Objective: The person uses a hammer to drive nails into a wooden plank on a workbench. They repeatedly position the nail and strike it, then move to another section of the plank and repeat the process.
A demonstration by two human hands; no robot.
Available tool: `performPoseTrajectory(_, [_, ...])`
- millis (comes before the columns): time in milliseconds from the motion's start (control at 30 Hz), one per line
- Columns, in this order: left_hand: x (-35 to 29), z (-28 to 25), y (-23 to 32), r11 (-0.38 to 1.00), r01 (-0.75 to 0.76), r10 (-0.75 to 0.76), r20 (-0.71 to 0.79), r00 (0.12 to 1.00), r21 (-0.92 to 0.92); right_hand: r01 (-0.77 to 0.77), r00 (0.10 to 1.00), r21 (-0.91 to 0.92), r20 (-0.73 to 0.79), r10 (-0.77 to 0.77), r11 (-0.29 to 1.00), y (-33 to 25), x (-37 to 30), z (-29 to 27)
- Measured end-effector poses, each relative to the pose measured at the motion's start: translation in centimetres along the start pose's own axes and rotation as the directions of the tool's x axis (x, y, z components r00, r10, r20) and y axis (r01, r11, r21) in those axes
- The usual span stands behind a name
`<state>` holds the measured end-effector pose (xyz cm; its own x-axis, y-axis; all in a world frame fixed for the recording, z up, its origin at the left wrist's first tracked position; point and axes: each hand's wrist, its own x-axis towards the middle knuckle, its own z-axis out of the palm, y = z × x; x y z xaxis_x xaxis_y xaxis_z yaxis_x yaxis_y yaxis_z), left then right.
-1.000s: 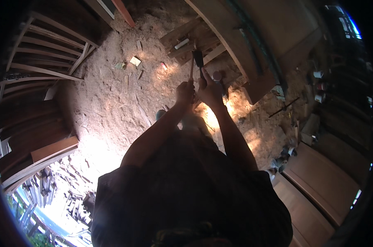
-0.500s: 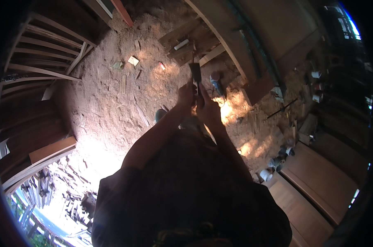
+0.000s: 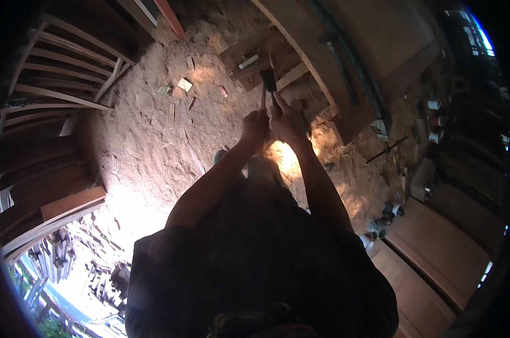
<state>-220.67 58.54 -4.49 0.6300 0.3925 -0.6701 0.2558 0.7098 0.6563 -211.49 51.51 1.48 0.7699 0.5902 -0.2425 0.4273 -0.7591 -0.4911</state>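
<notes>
Right hand (image 3: 289,123) grips a dark, broad-headed tool (image 3: 268,80), a finger laid forward along it; half a second ago this hand sat further back toward the body. Beside it the left hand (image 3: 255,125) stays closed around a thin wooden stick (image 3: 263,98), which runs close alongside the tool (whether the two touch, I cannot tell). The tool's head, nearer the left hand before, now sits further out toward the boards (image 3: 238,52) on the sawdust-strewn ground (image 3: 148,121), where a white cylinder (image 3: 248,61) lies. A bluish power tool (image 3: 300,105), plain to see half a second ago, is now partly hidden by the right hand, its outline dim.
</notes>
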Motion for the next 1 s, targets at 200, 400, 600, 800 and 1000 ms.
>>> performPoseTrajectory(200, [-0.5, 0.1, 0.3, 0.999, -0.04, 0.04, -0.086, 0.995, 0.002, 0.062, 0.998, 0.174, -0.016, -0.06, 0.983, 1.9, -4.4, 1.2])
performPoseTrajectory(400, [0.4, 0.5, -0.1, 0.984, -0.148, 0.154, -0.056, 0.986, 0.1, -0.057, 0.998, 0.032, 0.026, 0.056, 0.998, -1.2, -1.1, -0.3])
performPoseTrajectory(600, [0.5, 0.7, -0.8, 0.988, -0.061, 0.08, -0.139, 0.987, 0.141, -0.009, 0.998, 0.068, 0.058, 0.006, 0.998, 0.6, -7.8, -0.1])
performPoseTrajectory(800, [1.4, 0.7, -2.0, 0.883, -0.265, 0.339, -0.135, 0.931, 0.387, -0.053, 0.998, 0.012, 0.047, 0.052, 0.999, -0.5, -1.7, -0.2])
performPoseTrajectory(1000, [1.0, 0.3, -1.3, 0.992, -0.024, 0.037, -0.103, 0.994, 0.127, 0.018, 1.0, 0.07, -0.012, -0.018, 0.997, 0.4, -5.8, 0.7])
